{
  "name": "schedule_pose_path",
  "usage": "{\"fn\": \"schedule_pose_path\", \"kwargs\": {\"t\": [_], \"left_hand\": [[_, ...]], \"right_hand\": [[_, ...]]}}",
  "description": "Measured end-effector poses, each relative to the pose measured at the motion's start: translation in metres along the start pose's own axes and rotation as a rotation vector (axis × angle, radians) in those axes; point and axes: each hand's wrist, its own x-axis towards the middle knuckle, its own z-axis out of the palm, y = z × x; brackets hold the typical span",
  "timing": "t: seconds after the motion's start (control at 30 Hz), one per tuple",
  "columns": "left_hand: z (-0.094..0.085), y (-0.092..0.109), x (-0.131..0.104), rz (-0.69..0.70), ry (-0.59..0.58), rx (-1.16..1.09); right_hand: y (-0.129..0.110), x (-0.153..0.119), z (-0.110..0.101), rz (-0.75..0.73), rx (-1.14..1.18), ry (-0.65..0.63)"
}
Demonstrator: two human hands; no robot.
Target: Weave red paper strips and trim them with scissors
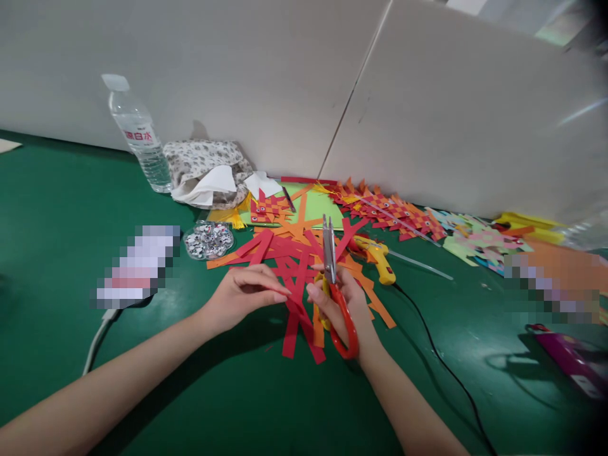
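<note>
My left hand pinches the end of a red paper strip between thumb and fingers. My right hand is wrapped round scissors with a red handle, their blades pointing up and away. A yellow item, partly hidden by that hand, shows beside the handle. Beneath and beyond both hands lies a pile of red strips and orange strips. A yellow glue gun rests just right of the pile.
A water bottle and a patterned pouch stand by the wall. Nearer are a tub of googly eyes and a blurred phone. Woven paper fish lie at the back right. A black cable crosses the right side.
</note>
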Motion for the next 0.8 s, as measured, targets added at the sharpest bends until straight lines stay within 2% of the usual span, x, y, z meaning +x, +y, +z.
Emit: {"fn": "schedule_pose_path", "kwargs": {"t": [0.1,0.17,0.23,0.33,0.47,0.67,0.8], "left_hand": [[-0.001,0.000,-0.003,0.308,-0.006,0.431],[-0.003,-0.001,-0.007,0.512,-0.015,0.640],[-0.005,-0.002,-0.011,0.659,-0.017,0.801],[-0.007,-0.002,-0.014,0.790,-0.024,0.942],[-0.006,0.002,-0.012,0.978,-0.071,1.007],[0.000,0.008,-0.012,1.060,-0.145,1.064],[0.003,0.003,-0.012,0.941,-0.117,0.961]], "right_hand": [[-0.003,-0.001,-0.002,0.096,0.041,-0.107],[-0.004,-0.003,-0.002,0.155,0.077,-0.172],[-0.004,-0.005,-0.001,0.206,0.118,-0.209],[-0.006,-0.006,0.000,0.277,0.164,-0.250],[-0.004,-0.003,-0.002,0.332,0.212,-0.298],[0.009,0.000,-0.004,0.299,0.296,-0.239],[0.012,0.000,-0.006,0.253,0.333,-0.189]]}}
